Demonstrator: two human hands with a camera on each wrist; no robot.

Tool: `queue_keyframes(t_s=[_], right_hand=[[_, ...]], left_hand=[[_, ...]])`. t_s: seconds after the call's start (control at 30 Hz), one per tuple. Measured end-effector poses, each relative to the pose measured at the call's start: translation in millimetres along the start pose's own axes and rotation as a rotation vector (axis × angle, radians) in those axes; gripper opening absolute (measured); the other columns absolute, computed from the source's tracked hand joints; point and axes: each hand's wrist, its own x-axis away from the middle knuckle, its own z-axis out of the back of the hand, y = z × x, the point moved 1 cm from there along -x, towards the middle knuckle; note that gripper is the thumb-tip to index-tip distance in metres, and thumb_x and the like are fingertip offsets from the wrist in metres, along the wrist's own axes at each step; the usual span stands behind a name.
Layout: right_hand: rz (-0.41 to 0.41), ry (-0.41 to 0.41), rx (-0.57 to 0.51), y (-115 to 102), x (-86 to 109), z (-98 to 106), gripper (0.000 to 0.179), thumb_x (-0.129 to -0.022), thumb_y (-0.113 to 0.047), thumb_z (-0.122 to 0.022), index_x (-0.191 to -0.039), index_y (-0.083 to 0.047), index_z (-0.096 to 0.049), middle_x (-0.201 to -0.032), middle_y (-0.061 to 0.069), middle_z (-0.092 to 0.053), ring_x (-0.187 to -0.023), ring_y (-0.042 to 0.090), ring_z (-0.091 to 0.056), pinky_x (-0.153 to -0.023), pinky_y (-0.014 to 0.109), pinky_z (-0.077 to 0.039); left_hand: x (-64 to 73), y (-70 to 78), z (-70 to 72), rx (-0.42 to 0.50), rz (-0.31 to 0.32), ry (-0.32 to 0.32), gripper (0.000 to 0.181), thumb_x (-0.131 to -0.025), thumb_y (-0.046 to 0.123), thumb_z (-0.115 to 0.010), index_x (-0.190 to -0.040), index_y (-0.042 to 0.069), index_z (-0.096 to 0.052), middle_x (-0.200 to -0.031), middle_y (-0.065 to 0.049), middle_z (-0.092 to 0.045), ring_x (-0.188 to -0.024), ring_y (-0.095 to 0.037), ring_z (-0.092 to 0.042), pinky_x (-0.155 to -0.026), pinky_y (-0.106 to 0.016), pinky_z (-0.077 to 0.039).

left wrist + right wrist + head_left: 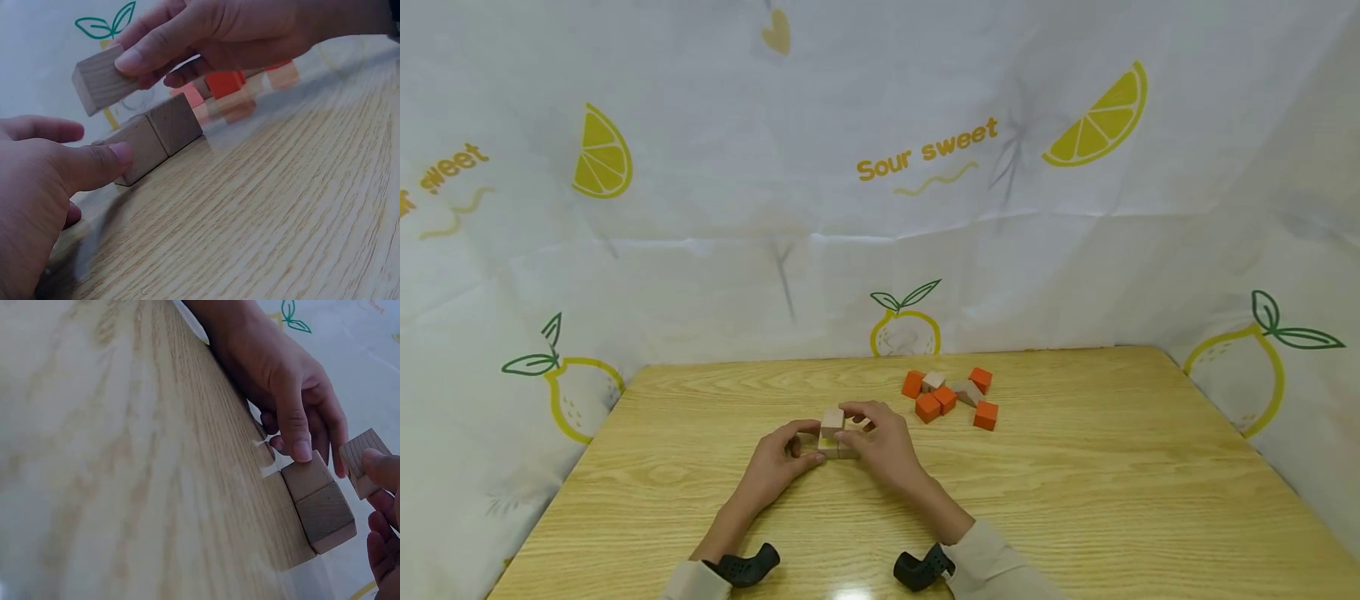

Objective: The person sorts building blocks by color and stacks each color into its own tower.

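Note:
Two plain wooden cubes stand side by side on the table, a left cube (144, 153) and a right cube (176, 125). My left hand (775, 467) pinches the left one, thumb on its near face and index finger behind. Above the pair, my right hand (886, 448) holds a third wooden cube (832, 419) between thumb and fingers. In the left wrist view, this held cube is tilted, with a gap between it and the pair below.
Right of the hands and farther back lies a loose group of several orange blocks (927, 407), with a plain wooden cube (933, 382) and a wooden triangular block (967, 392) among them. A white lemon-print cloth (737, 283) hangs behind the wooden table (1075, 500).

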Motion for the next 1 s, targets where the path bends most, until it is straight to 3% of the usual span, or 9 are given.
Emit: queue_keyframes(t_s=[0.2,0.37,0.53,0.73,0.87,1.0], right_hand=[[-0.005,-0.013,0.04,2.2,2.0,-6.8,0.039,-0.085,-0.021,-0.074,-0.12,-0.007,-0.066,-0.104,0.008,-0.063,-0.096,0.024,-0.055,-0.081,0.038,-0.045],[0.006,0.0,0.062,4.4,1.9,-10.4,0.037,-0.085,-0.022,-0.075,-0.119,-0.01,-0.067,-0.103,0.007,-0.063,-0.096,0.024,-0.055,-0.08,0.039,-0.045],[-0.003,0.004,0.076,4.3,2.5,-11.9,0.038,-0.083,-0.021,-0.077,-0.118,-0.011,-0.068,-0.103,0.004,-0.064,-0.095,0.022,-0.055,-0.078,0.038,-0.045],[-0.017,-0.003,0.103,5.1,3.0,-13.3,0.038,-0.083,-0.021,-0.077,-0.119,-0.013,-0.068,-0.104,0.001,-0.066,-0.096,0.019,-0.054,-0.079,0.037,-0.045],[-0.017,-0.005,0.104,4.5,3.0,-13.6,0.039,-0.082,-0.021,-0.077,-0.119,-0.012,-0.068,-0.104,0.001,-0.066,-0.096,0.02,-0.054,-0.078,0.037,-0.044],[-0.017,-0.004,0.1,3.7,2.9,-13.2,0.039,-0.081,-0.02,-0.077,-0.118,-0.012,-0.068,-0.104,0.001,-0.067,-0.096,0.02,-0.054,-0.078,0.037,-0.044]], left_hand=[[0.3,-1.3,1.1,0.019,-0.094,0.014,0.056,-0.083,0.019,-0.076,-0.134,0.025,-0.055,-0.112,0.005,-0.062,-0.069,-0.014,-0.047,-0.062,-0.028,-0.04],[1.2,1.6,0.8,0.017,-0.15,0.029,0.061,-0.082,0.009,-0.076,-0.138,0.016,-0.052,-0.113,-0.004,-0.062,-0.069,-0.021,-0.048,-0.062,-0.029,-0.04],[5.5,23.4,5.8,0.023,-0.203,0.038,0.056,-0.083,0.0,-0.073,-0.135,0.005,-0.054,-0.111,-0.01,-0.061,-0.07,-0.033,-0.05,-0.061,-0.029,-0.04],[7.8,37.6,10.7,0.037,-0.223,0.031,0.051,-0.083,-0.004,-0.072,-0.131,0.001,-0.056,-0.096,-0.013,-0.059,-0.071,-0.032,-0.049,-0.057,-0.028,-0.038],[6.3,29.6,8.2,0.037,-0.22,0.032,0.051,-0.083,-0.005,-0.071,-0.131,0.003,-0.056,-0.084,-0.016,-0.056,-0.07,-0.033,-0.049,-0.057,-0.029,-0.038],[2.5,9.3,2.0,0.032,-0.223,0.049,0.053,-0.082,-0.003,-0.073,-0.131,0.005,-0.057,-0.081,-0.013,-0.056,-0.07,-0.03,-0.048,-0.057,-0.03,-0.037]])
